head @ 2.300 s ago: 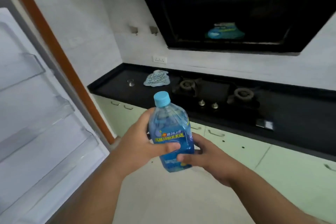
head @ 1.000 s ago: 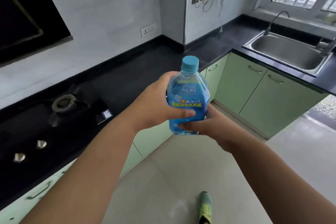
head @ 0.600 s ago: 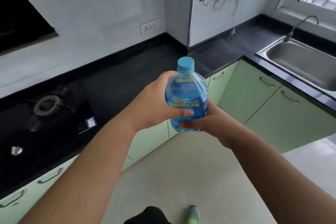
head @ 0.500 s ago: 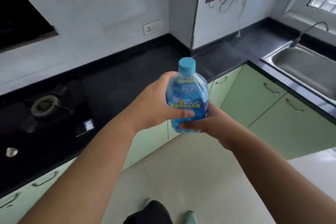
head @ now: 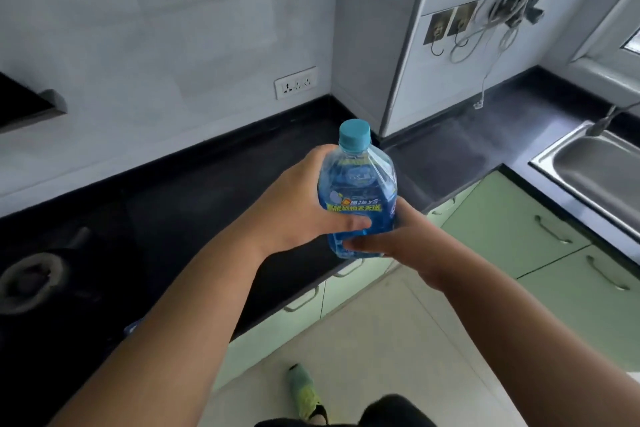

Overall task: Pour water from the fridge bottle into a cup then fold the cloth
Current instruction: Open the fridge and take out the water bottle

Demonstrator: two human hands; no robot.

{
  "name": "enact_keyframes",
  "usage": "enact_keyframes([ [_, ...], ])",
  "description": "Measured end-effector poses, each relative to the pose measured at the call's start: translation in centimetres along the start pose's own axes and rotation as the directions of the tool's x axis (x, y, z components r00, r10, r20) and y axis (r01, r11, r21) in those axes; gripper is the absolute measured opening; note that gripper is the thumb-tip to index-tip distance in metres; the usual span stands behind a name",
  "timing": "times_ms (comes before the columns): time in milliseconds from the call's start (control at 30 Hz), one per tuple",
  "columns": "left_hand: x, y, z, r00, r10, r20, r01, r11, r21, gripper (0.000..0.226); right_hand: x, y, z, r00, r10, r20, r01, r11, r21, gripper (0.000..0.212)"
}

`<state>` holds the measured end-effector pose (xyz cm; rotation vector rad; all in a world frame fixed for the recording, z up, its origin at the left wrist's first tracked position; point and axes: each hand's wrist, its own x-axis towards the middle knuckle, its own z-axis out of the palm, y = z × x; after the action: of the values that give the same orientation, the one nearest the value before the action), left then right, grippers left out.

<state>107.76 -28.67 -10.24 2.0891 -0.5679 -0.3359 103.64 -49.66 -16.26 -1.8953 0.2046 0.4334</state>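
Left hand point(head: 294, 208) grips the bottle point(head: 358, 194) from its left side, thumb curled across the front below the yellow label band, fingers wrapped behind. Right hand point(head: 398, 239) holds the lower part of the bottle from the right, thumb laid along the base front, fingers curled under and behind. Both hands closed on the one bottle.

Bottle: one, blue-tinted, upright, held in the air in front of the counter point(head: 214, 191), above its front edge near the inside corner. Cap point(head: 354, 135): one, light blue, in place on the neck.

Counter: black, L-shaped, running along two walls. One burner point(head: 31, 276) visible at the left edge. One wall socket point(head: 295, 82) on the tiled wall above the counter. One steel sink point(head: 602, 170) set in the right run, with the foot of one tap point(head: 601, 123) just behind it; the rest of the tap is out of view.

Below the counter, pale green cabinets point(head: 540, 253); four handles show plainly. Two hook plates point(head: 450, 24) on the far wall, each with one hook, beside a tangle of cables point(head: 512, 7), number not countable.

Floor: one shoe point(head: 304, 392), green, at the bottom edge.
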Motion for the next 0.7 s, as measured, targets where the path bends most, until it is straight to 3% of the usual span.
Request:
enact_keyframes([
  [300, 5.2, -4.8, -4.3, 0.984, -0.128, -0.125, 0.138, 0.987, 0.078, 0.091, 11.4, -3.0, 0.9, 0.985, -0.062, 0.159, 0.08, 0.99, -0.112, 0.081],
  [500, 8.1, -7.7, -4.6, 0.931, -0.263, -0.254, 0.301, 0.946, 0.122, 0.091, 18.8, -3.5, 1.8, 0.937, -0.11, 0.33, 0.171, 0.972, -0.163, 0.06],
  [700, 11.8, -11.0, -2.9, 0.849, -0.382, -0.365, 0.428, 0.902, 0.051, 0.085, 25.3, -2.5, 2.1, 0.923, -0.13, 0.362, 0.224, 0.947, -0.231, 0.084],
])
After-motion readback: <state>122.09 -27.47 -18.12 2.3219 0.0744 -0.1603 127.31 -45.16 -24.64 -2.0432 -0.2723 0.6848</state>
